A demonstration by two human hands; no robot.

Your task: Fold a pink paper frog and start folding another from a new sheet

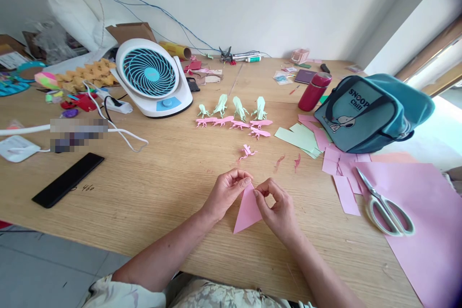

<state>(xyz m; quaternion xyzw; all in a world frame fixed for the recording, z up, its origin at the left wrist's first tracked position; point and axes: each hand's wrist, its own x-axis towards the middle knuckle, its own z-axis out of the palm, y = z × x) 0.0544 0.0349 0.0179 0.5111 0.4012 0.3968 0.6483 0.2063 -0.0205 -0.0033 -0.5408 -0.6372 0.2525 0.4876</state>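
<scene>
At the far left of the wooden table (151,187) we see a black remote (68,179), then a white-and-blue desk fan (153,78) further back. Near the middle, our left hand (226,191) pinches the top corner of a pink paper triangle (247,211) between thumb and fingertips — closed on it. Our right hand (277,209) pinches the same corner from the other side, also closed on the paper, which is held just above the table. Beyond the hands lies a small pink folded figure (247,152), then rows of green and pink folded figures (234,115). Rightward — scissors (383,204) on a pink sheet (429,231), and a teal bag (368,111).
</scene>
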